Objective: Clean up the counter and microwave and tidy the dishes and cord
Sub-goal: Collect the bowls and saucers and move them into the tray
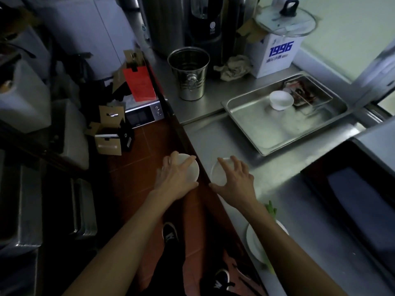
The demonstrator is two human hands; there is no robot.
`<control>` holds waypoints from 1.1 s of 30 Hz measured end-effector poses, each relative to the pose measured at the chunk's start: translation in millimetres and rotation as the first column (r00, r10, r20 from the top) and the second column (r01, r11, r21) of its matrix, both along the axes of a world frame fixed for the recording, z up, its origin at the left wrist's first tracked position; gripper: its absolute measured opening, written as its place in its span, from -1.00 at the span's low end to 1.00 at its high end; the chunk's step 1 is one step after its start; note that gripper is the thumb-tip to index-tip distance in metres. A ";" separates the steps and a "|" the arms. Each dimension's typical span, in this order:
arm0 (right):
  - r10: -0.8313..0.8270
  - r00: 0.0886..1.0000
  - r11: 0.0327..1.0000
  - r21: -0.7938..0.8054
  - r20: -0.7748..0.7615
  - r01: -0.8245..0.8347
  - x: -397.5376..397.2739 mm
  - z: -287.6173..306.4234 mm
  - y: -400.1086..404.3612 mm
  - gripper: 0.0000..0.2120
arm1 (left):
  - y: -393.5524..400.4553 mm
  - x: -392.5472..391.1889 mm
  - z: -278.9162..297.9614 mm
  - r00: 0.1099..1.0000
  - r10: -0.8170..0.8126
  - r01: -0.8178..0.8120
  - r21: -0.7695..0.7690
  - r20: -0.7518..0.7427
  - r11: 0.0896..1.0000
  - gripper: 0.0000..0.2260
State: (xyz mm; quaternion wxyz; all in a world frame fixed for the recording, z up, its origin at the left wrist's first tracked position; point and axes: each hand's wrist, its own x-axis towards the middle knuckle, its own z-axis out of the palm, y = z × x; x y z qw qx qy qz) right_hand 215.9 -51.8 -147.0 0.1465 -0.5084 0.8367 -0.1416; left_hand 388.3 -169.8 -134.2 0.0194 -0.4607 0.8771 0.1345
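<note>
My left hand [175, 178] grips a white bowl [192, 171] from above, out past the counter's edge over the red floor. My right hand [235, 178] grips a second white bowl [217, 174] the same way, at the front edge of the steel counter [213, 137]. A third white bowl [279, 100] stands in the metal tray [256, 133] further back. A white plate [253, 240] with green vegetable stalks [271, 208] lies on the counter under my right forearm. The open microwave [352, 189] is at the right.
A steel bucket [189, 73], a crumpled rag [233, 67] and a white "1996" box [275, 54] with a glass lid [286, 20] on top stand at the back. Cardboard boxes [109, 131] and a second small microwave [145, 114] sit on the floor at left.
</note>
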 end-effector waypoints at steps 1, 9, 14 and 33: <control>-0.013 1.000 1.000 0.003 -0.009 0.013 -0.4 0.9 -13.0 -0.16 | -16.2 -1.4 -0.2 1.000 -0.007 0.007 0.000 -0.007 1.000 -0.23; -0.129 0.988 0.991 0.020 -0.085 0.131 -4.6 14.5 -91.8 -0.14 | -130.6 -11.3 3.5 0.993 -0.110 0.110 0.001 -0.042 0.994 -0.28; -0.204 0.976 0.978 0.025 -0.080 0.207 -11.3 20.1 -117.5 -0.14 | -167.7 -37.8 8.6 0.976 -0.211 0.212 0.015 -0.061 0.977 -0.27; -0.546 0.837 0.835 -0.060 0.048 0.548 -156.2 4.2 -154.8 -0.12 | -237.6 -230.7 3.9 0.844 -0.535 0.536 0.013 -0.025 0.844 -0.26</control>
